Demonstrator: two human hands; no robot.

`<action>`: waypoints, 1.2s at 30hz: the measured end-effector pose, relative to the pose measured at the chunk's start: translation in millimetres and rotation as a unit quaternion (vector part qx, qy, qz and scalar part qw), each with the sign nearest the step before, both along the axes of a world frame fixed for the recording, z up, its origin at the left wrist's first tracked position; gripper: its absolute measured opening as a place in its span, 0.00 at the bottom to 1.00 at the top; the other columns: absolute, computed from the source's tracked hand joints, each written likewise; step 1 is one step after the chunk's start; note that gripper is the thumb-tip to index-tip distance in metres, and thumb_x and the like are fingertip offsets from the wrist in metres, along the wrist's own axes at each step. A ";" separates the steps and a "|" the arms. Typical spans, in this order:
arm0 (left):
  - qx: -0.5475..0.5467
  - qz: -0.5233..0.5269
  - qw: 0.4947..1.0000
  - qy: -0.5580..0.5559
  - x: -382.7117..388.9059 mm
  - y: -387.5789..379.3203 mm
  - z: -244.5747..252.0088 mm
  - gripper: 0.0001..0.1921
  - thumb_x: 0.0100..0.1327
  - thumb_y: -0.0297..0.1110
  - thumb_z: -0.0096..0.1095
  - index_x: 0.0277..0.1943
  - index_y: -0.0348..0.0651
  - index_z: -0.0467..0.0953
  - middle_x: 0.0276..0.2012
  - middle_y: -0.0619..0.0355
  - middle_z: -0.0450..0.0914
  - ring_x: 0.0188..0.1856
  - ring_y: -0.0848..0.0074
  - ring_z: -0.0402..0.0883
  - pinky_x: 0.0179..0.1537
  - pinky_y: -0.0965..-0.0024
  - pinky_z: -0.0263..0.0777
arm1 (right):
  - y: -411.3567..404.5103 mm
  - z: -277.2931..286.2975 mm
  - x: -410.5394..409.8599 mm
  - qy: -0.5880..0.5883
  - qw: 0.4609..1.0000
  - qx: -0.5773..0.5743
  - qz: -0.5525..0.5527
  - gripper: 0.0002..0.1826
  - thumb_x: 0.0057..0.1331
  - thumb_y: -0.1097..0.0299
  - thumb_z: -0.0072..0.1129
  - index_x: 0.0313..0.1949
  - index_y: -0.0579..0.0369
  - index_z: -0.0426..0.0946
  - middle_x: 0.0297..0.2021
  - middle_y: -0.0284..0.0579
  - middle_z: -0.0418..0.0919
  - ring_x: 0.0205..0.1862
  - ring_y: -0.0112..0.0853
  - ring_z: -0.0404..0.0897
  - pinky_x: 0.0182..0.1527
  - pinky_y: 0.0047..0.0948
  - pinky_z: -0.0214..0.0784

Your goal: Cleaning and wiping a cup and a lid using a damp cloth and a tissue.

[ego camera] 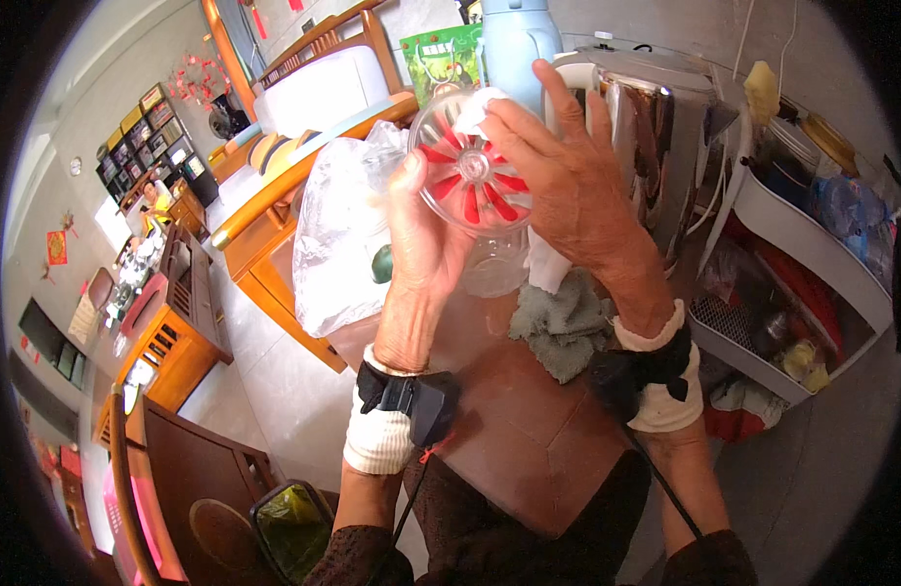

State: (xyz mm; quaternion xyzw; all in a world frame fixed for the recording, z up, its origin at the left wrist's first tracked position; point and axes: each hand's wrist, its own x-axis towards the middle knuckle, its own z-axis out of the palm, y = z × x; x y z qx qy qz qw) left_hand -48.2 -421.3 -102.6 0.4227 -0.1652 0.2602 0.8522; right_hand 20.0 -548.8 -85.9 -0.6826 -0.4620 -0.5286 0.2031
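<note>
My left hand (pixel 425 242) holds a clear round dish or lid (pixel 474 167) with red petal-like marks, thumb on its rim and fingers behind. My right hand (pixel 568 172) presses a white tissue or cloth (pixel 483 110) against the dish's upper edge, with some fingers raised. Beneath the dish stands a clear container (pixel 496 267), partly hidden. A white cloth or paper (pixel 547 262) hangs or lies under my right hand; which one I cannot tell. Near it a crumpled grey-green cloth (pixel 564 322) lies on the brown tabletop (pixel 509 432).
Left of my hands lies a clear plastic bag (pixel 341 242). Behind are a light blue jug (pixel 520 51), a green bag (pixel 442 62) and a shiny metal appliance (pixel 641 132). A tiered rack (pixel 802 220) stands right. A wooden bench (pixel 304 198) is at left; a person (pixel 158 205) sits far off.
</note>
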 end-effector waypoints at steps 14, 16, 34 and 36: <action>0.056 -0.015 0.998 0.008 1.4 8.8 -2.8 0.31 0.58 0.51 0.53 0.57 0.35 0.65 0.53 0.49 0.72 0.54 0.63 0.72 0.54 0.58 0.68 | 4.3 0.1 -0.1 -0.028 0.999 0.022 -0.023 0.17 0.55 0.70 0.54 0.46 0.53 0.75 0.49 0.38 0.72 0.61 0.47 0.58 0.58 0.53 0.48; 0.065 -0.024 0.997 -0.018 -1.6 5.5 2.4 0.30 0.59 0.48 0.53 0.58 0.34 0.64 0.53 0.48 0.72 0.53 0.63 0.73 0.53 0.59 0.70 | -0.5 1.6 0.0 -0.030 0.999 0.021 -0.034 0.16 0.55 0.72 0.52 0.45 0.54 0.76 0.47 0.39 0.73 0.60 0.47 0.59 0.58 0.53 0.48; -0.030 0.071 0.997 0.011 4.0 12.1 -0.9 0.34 0.60 0.66 0.43 0.56 0.43 0.68 0.51 0.54 0.74 0.52 0.66 0.73 0.53 0.62 0.68 | 10.1 -1.0 -30.1 0.037 0.973 -0.098 0.204 0.17 0.57 0.74 0.47 0.46 0.53 0.77 0.48 0.40 0.75 0.58 0.44 0.63 0.58 0.43 0.51; -0.046 0.051 0.997 0.029 6.5 11.1 -2.6 0.34 0.61 0.66 0.42 0.55 0.43 0.68 0.51 0.54 0.74 0.51 0.67 0.73 0.53 0.63 0.68 | 11.7 -0.8 -28.2 0.023 0.979 -0.080 0.184 0.19 0.58 0.75 0.46 0.50 0.53 0.74 0.52 0.39 0.72 0.61 0.44 0.59 0.59 0.43 0.50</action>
